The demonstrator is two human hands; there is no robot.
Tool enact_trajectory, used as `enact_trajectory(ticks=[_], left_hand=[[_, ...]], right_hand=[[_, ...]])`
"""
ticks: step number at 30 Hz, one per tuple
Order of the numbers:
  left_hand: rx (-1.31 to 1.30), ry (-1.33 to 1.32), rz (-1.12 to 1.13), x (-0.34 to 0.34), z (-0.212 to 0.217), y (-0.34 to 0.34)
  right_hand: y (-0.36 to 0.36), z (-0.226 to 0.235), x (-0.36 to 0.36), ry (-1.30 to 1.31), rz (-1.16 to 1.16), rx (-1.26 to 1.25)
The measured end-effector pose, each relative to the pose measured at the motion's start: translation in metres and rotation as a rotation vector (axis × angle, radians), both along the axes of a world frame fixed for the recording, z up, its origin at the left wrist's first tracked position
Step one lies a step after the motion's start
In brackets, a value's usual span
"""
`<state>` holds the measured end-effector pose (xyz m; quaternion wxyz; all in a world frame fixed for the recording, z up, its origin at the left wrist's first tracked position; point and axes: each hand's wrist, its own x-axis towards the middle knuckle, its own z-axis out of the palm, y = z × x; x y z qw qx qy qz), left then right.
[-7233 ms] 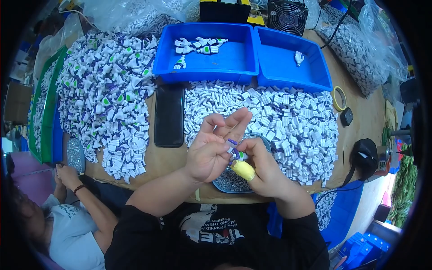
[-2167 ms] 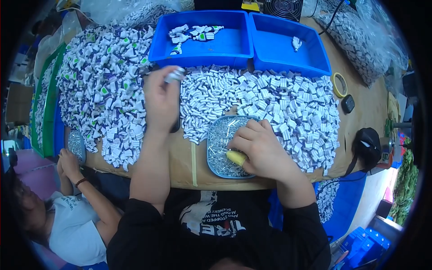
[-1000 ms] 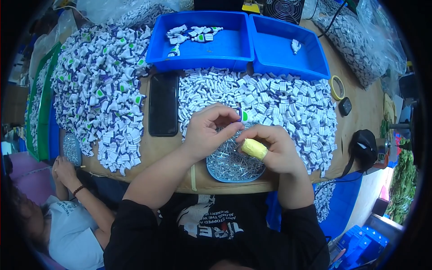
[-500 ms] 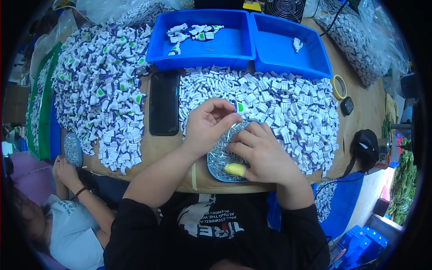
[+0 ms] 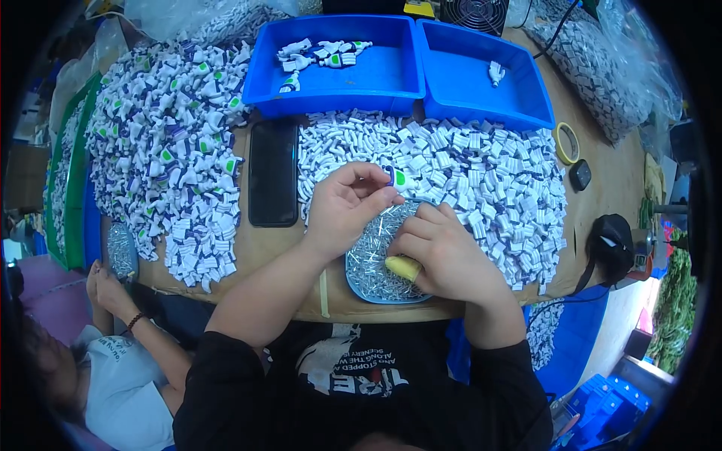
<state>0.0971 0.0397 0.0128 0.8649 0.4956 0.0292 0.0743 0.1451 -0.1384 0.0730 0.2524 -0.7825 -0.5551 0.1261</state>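
Observation:
My left hand (image 5: 347,207) pinches a small white, purple and green plastic toy torso (image 5: 396,178) between thumb and fingertips, just above the far rim of a shallow tray. Silvery metal pins fill this light-blue tray (image 5: 351,284). Over its right side is my right hand (image 5: 444,255), fingers curled down and closed together; a yellow cover (image 5: 403,267) wraps its thumb. Whatever those fingertips hold, if anything, is hidden. Behind both hands lies a broad heap of loose white toy parts (image 5: 481,192).
Two blue bins (image 5: 331,101) at the back hold a few joined toy bodies. A black phone (image 5: 273,173) separates the parts from a left heap (image 5: 173,143) of torsos. At right are a tape roll (image 5: 568,143) and black pouch (image 5: 609,252). Another person's hands (image 5: 109,289) are at left.
My right hand has shifted slightly right over the pins, its fingers and thumb drawing closer together. My left hand keeps the toy torso in nearly the same place.

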Motion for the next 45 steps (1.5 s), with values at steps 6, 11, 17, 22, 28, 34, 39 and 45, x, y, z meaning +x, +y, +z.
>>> enact_trajectory(ticks=[6, 11, 17, 22, 28, 34, 39, 45], left_hand=[[0.004, -0.025, -0.010, 0.000, -0.001, 0.000], [0.019, -0.027, -0.022, 0.000, 0.002, 0.002], [0.001, 0.004, -0.053, 0.002, 0.002, 0.000], [0.034, -0.030, -0.042, -0.002, 0.001, 0.000], [0.160, -0.013, -0.067, -0.003, 0.004, -0.001], [0.213, -0.055, -0.049, -0.004, 0.005, 0.000], [0.180, -0.045, -0.068, -0.004, 0.005, -0.001], [0.204, -0.030, -0.070, -0.004, 0.008, 0.000]], right_hand=[[-0.001, 0.004, 0.003, 0.019, -0.004, 0.009], [0.002, 0.003, 0.000, -0.053, 0.034, -0.054], [0.001, -0.002, 0.001, -0.055, 0.037, -0.023], [0.001, 0.006, 0.004, -0.025, 0.023, 0.105], [0.001, -0.002, 0.007, -0.166, -0.358, 0.523], [0.004, -0.007, 0.006, -0.142, -0.406, 0.505], [0.004, -0.011, 0.003, -0.073, -0.438, 0.493], [0.004, -0.005, 0.004, 0.046, -0.396, 0.442]])
